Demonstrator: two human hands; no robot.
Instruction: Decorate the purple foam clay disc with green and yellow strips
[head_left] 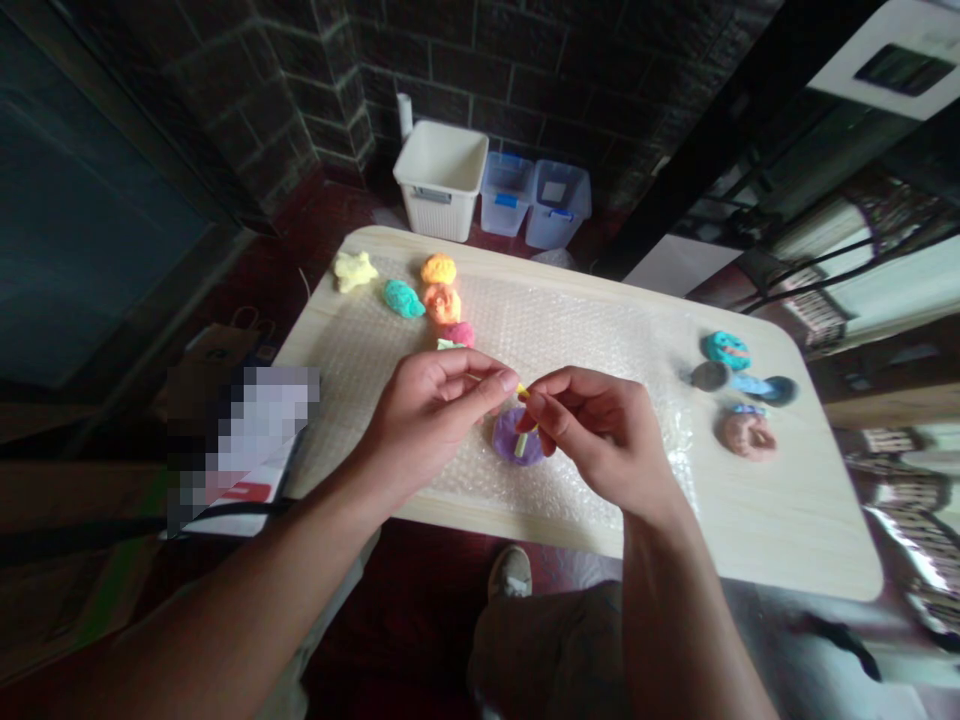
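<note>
Between my two hands is a small yellow piece (523,390), perhaps of modelling clay. My left hand (442,395) pinches it between thumb and forefinger. From the other side my right hand (589,425) grips it, fingers closed. Just below the fingertips lies a round purple clay piece (507,440) with a pale yellow-green strip (521,443) on it, partly covered by my right fingers. Beyond my left hand are a pink clay lump (460,334), an orange one (442,304), a yellow-orange one (439,268), a teal one (403,298) and a pale yellow shape (355,271).
Bubble wrap (577,340) covers much of the wooden table (795,520). On its right side sit a teal clay ball (726,349), a blue-grey dumbbell-like piece (757,386) and a pinkish-brown lump (746,436). A white bin (441,180) and clear plastic boxes (555,205) stand behind.
</note>
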